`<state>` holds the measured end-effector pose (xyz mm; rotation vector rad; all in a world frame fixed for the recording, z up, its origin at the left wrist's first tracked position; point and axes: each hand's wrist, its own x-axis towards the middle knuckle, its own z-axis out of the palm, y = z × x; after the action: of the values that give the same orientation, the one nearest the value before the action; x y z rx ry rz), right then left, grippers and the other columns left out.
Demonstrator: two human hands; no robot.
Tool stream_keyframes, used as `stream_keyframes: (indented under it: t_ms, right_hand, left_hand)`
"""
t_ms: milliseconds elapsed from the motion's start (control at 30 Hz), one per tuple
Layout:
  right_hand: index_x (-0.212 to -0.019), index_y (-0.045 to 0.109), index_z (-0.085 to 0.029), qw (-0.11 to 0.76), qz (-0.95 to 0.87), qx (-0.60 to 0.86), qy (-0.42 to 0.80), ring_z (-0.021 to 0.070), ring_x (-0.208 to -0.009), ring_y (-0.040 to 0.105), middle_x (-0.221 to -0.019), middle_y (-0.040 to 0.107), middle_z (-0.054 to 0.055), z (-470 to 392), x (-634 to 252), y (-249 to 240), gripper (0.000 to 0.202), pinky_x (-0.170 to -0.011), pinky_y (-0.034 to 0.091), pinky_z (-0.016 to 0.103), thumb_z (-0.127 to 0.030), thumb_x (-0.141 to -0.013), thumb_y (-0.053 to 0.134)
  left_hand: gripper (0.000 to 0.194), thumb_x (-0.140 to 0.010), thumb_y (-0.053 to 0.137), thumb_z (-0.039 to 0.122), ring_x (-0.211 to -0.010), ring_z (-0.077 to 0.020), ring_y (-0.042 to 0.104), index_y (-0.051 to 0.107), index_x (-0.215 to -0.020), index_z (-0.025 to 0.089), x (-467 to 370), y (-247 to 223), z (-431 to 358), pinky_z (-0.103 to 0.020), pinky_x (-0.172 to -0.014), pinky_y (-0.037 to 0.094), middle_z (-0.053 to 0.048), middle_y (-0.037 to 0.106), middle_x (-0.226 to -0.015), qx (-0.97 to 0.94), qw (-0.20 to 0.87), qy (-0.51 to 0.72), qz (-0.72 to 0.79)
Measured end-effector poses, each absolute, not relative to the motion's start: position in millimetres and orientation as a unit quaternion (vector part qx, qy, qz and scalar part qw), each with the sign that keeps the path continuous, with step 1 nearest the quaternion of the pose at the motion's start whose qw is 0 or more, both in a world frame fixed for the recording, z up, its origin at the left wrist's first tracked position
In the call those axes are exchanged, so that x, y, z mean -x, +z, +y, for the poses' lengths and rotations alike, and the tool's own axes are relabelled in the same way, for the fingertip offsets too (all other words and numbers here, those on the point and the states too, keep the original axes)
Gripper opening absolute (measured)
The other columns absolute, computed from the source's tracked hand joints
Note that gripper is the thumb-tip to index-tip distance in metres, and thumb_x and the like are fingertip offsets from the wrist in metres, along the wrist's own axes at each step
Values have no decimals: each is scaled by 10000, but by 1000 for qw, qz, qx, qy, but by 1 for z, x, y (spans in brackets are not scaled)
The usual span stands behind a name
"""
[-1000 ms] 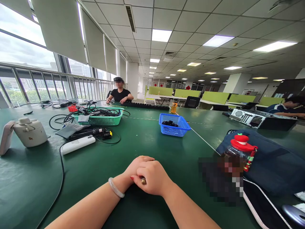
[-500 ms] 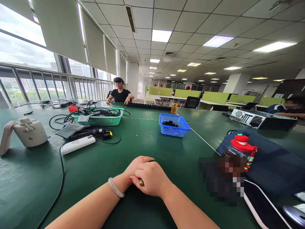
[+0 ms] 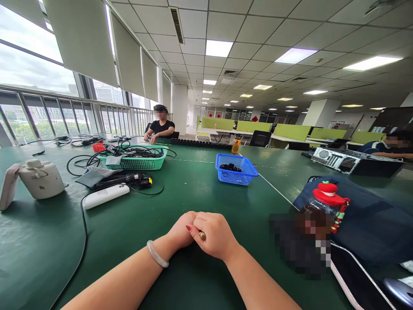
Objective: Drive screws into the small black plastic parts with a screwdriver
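Observation:
Over the green tabletop, my two hands meet in front of me. My right hand (image 3: 214,237) is closed in a fist around a thin object; only its brass-coloured round end (image 3: 202,235) sticks out beside the thumb. The rest of that object is hidden, so its kind does not show. Pressed against the right fist from the left is my left hand (image 3: 182,230), with a pale bangle (image 3: 157,255) on the wrist. Its fingers curl behind the right hand and are mostly covered; what they hold cannot be seen.
Ahead stands a blue basket (image 3: 237,178) of small black parts. To the left are a green basket (image 3: 138,162) of cables, a white power strip (image 3: 106,196) and a jug (image 3: 41,180). A red-lidded jar (image 3: 325,202) and phone (image 3: 358,275) lie right. A person (image 3: 160,125) sits opposite.
My right hand has shifted slightly right and turned, and its thumb now points up more. The left index finger, seen before over the top, is now hidden. The person opposite drew their hands together.

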<state>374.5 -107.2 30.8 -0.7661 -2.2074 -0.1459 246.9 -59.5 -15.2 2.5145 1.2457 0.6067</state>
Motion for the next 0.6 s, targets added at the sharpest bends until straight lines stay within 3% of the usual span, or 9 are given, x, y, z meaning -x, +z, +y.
stream_keyframes:
  t_ms: [267, 600]
  right_hand:
    - [-536, 461, -198, 397, -860, 312, -80, 114, -530, 448, -579, 540, 5, -105, -375, 29, 434, -540, 322, 250, -302, -952, 392]
    - [-531, 453, -192, 417, -845, 317, -103, 103, -508, 418, -561, 489, -3, -102, -377, 24, 481, -535, 311, 234, -325, -981, 343]
  left_hand:
    - [177, -838, 465, 182, -774, -182, 573, 597, -719, 190, -246, -15, -58, -312, -783, 435, -29, 636, -803, -894, 67, 174, 407]
    - [163, -839, 464, 162, -713, -152, 542, 573, -719, 178, -244, -15, -59, -280, -712, 419, -7, 617, -763, -889, 71, 220, 395]
